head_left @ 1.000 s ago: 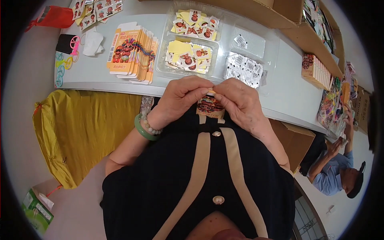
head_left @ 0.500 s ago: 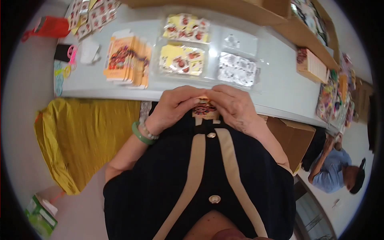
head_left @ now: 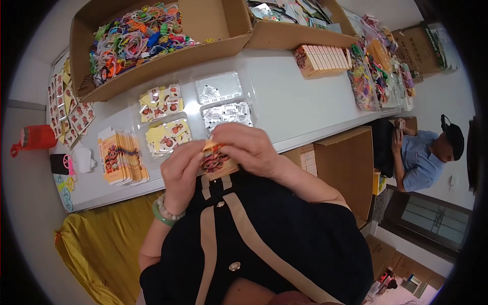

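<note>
Close to my body, at the table's near edge, I hold a small orange printed carton (head_left: 217,165) between both hands. My left hand (head_left: 179,170) pinches its left side near the top. From the right, my right hand (head_left: 248,148) has its fingers closed over the carton's upper edge; part of the top is hidden by the fingers. Just beyond lies a clear divided tray (head_left: 195,113) with yellow sticker cards (head_left: 166,137) in its left compartments and small silver-white packets (head_left: 229,114) in the right ones. Left of it lies a fanned stack of flat orange cartons (head_left: 121,157).
A cardboard box of colourful cords (head_left: 142,43) stands behind the tray. Filled cartons (head_left: 323,60) stand in a row further right. Scissors (head_left: 68,163), a red container (head_left: 39,138) and sticker sheets (head_left: 71,112) lie left. A person (head_left: 422,160) sits beyond an open box (head_left: 345,175).
The view has turned to the right and tilted up, showing more of the boxes behind. Both hands keep hold of the carton, and more of its front now shows.
</note>
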### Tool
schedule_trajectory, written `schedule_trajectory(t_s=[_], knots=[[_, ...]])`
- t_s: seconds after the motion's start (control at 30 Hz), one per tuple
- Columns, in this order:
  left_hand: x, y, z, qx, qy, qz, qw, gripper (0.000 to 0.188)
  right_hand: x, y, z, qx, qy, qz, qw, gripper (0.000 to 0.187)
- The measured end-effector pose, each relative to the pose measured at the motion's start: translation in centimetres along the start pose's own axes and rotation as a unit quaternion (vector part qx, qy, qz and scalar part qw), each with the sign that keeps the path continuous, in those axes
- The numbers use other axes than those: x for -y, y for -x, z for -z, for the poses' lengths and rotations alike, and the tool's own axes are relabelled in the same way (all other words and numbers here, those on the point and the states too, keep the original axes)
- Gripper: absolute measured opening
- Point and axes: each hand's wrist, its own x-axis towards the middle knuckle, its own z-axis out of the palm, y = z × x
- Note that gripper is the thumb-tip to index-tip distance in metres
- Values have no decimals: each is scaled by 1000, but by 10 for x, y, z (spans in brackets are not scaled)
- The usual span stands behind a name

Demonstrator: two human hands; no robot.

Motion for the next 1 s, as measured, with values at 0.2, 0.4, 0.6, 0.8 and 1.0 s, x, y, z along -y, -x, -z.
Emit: schedule_trajectory(t_s=[0.2,0.4,0.6,0.8,1.0], knots=[[-8,-25,-25,8,288,175,942,30,8,1,47,-44,83,-155,983,55],[13,-9,14,-82,-28,18,996,27,-87,-10,153,-223,360,-260,868,44],[34,15,91,-241,-514,72,820,49,-132,0,169,-217,509,-110,825,35],[63,21,126,-192,-303,295,885,80,-106,-26,104,-180,322,-96,924,23],[40,20,119,-273,-354,182,876,85,-52,-50,31,-76,131,-95,984,22]])
